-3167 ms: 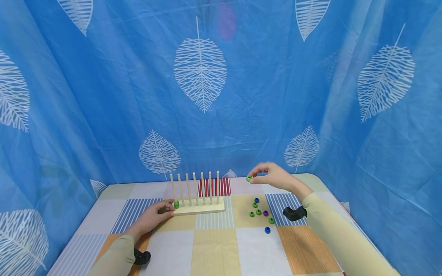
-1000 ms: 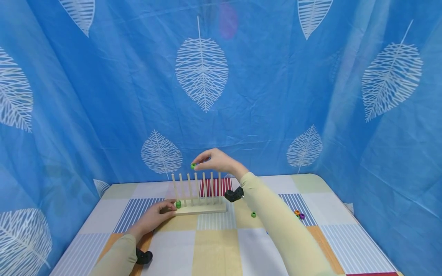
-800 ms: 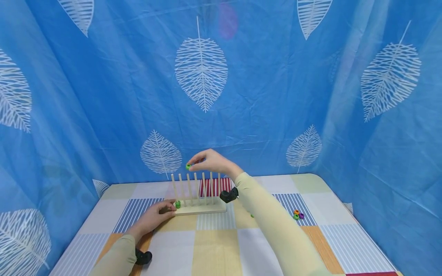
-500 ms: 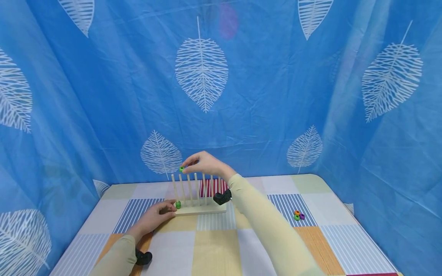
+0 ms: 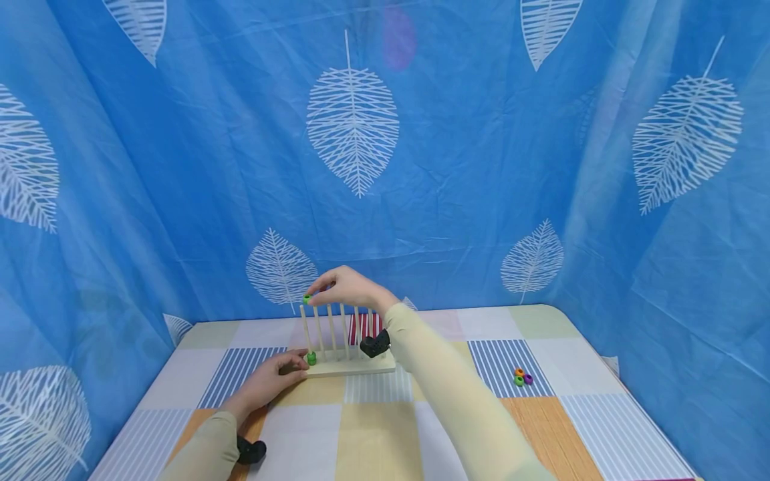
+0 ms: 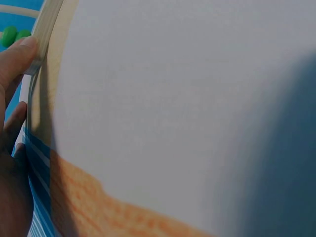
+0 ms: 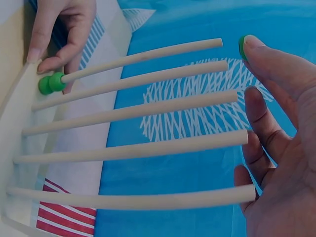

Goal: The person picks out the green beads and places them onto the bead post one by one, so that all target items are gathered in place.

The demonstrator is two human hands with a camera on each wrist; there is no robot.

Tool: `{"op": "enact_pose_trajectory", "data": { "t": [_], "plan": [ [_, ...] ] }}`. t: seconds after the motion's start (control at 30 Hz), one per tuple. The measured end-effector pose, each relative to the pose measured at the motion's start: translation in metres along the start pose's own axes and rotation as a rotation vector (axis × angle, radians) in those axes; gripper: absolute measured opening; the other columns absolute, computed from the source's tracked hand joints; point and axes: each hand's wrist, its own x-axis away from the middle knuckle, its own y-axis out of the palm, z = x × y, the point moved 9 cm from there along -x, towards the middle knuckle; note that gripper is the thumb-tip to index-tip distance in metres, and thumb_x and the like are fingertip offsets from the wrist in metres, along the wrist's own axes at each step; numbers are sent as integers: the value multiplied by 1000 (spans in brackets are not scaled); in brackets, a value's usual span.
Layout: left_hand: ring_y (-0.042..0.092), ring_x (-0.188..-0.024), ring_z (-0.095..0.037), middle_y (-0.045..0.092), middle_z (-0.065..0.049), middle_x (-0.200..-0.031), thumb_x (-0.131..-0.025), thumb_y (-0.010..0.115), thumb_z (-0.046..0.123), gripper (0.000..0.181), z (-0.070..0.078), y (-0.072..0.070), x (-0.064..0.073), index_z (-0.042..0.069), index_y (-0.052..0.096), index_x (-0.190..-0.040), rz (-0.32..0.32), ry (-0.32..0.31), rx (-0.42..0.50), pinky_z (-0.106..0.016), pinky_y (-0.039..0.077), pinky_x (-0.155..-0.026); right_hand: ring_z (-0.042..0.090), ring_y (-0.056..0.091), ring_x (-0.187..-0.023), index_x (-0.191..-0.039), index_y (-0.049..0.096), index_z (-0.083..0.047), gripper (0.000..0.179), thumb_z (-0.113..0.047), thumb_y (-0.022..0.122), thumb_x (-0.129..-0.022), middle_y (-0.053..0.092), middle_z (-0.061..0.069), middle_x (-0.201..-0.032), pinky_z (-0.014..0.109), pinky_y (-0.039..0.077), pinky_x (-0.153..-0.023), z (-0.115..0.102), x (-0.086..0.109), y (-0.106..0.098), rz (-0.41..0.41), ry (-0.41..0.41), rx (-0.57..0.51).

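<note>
A pale wooden peg rack [image 5: 355,366] with several upright pegs stands on the table. Its left end is pinched by my left hand [image 5: 273,379], thumb in front and fingers behind; the left wrist view shows the thumb [image 6: 22,52] on the base's end. Two green beads [image 7: 52,83] sit stacked at the foot of the leftmost peg [image 7: 148,57]. Between thumb and index finger my right hand [image 5: 351,288] pinches another green bead [image 5: 307,298]. In the right wrist view that bead [image 7: 242,47] is just off the same peg's tip, mostly covered by the thumb.
An orange bead [image 5: 519,371], a green bead [image 5: 519,381] and a purple bead [image 5: 528,379] lie together on the right of the patchwork tablecloth [image 5: 379,434]. The right sleeve [image 5: 463,401] crosses the middle and hides part of the cloth. A blue curtain [image 5: 421,200] hangs behind.
My right hand has carried the green bead leftward from the right side, over the pegs, to the leftmost peg's tip. The left hand has stayed on the rack's end.
</note>
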Motion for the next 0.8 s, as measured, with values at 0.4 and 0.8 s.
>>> {"op": "enact_pose_trajectory", "data": {
  "t": [0.4,0.8],
  "plan": [
    [39,-143,-43,55,-14,-148,-96,74,21,7,-2,1,-3,16,73,-101,6,17,7,-66,30,-115,9,62,-101,-114,78,-27,19,-31,75,-96,68,-15,-116,32,55,-82,-7,-6,9,-15,5,34],
    [40,-144,-41,56,-11,-148,-96,74,22,5,-7,0,-5,19,73,-101,7,1,2,-66,28,-116,4,61,-101,-114,78,-28,19,-32,75,-96,68,-18,-114,45,45,-104,-9,-8,12,-11,14,115]
  ]
}}
